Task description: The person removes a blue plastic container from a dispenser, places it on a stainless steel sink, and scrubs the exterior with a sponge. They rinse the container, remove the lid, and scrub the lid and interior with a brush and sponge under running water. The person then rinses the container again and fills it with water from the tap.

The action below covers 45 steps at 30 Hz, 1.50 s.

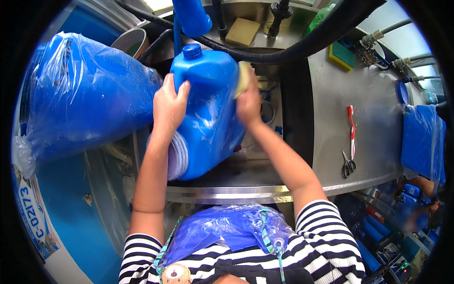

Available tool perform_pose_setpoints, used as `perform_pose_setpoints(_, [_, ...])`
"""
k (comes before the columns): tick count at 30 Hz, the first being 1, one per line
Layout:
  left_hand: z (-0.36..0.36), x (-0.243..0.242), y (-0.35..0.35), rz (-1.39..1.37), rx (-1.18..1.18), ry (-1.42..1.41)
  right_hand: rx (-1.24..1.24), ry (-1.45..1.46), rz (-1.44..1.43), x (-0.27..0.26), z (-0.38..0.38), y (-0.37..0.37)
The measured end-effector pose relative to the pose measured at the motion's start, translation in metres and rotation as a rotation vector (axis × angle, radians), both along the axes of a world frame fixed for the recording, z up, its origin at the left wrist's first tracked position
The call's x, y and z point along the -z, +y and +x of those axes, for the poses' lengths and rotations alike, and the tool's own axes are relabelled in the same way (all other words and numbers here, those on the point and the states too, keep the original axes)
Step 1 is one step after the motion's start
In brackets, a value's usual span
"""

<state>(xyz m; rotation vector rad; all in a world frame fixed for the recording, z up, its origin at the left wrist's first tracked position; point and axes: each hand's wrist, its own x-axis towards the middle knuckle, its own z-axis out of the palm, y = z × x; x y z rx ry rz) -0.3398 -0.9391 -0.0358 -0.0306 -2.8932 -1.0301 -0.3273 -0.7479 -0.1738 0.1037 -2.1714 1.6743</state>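
A blue plastic water container [212, 117] with a small ribbed cap [192, 51] is held tilted over a stainless steel sink. My left hand [169, 103] grips it by its handle, the thumb on the near side. Against the container's right side, my right hand [249, 99] presses a pale yellow sponge [243, 78]; the hand is slightly blurred. The wide threaded mouth [178, 156] of the container faces down and to the left, partly behind my left forearm.
A large blue container in clear plastic [88, 96] stands left. On the steel counter [330, 131] lie a red and white toothbrush [351, 131], scissors [348, 165] and a green-yellow sponge [341, 56]. Black hoses [262, 55] and a blue pipe [191, 17] cross above. Another person's arm [422, 184] shows right.
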Motion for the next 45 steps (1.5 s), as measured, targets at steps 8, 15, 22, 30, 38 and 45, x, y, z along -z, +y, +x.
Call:
perform_pose_setpoints(8, [0.026, 0.001, 0.008, -0.089, -0.021, 0.078, 0.114, -0.055, 0.050, 0.064, 0.010, 0.009])
perform_pose_setpoints(15, [0.028, -0.001, 0.024, -0.116, 0.165, 0.130, -0.003, 0.427, 0.537, -0.124, -0.001, -0.027])
perform_pose_setpoints(22, [0.064, -0.004, -0.016, -0.182, 0.477, 0.183, -0.180, -0.108, -0.190, -0.042, 0.012, 0.046])
perform_pose_setpoints(30, [0.086, -0.007, -0.015, -0.195, 0.444, 0.206, -0.645, 0.016, 0.391, 0.078, -0.088, 0.049])
perform_pose_setpoints(38, [0.079, -0.011, -0.001, -0.116, 0.498, 0.195, -0.459, -0.246, -0.266, 0.007, -0.016, 0.055])
perform_pose_setpoints(45, [0.084, -0.019, 0.029, -0.075, 0.821, 0.574, -0.529, 0.011, 0.082, -0.088, 0.064, 0.046])
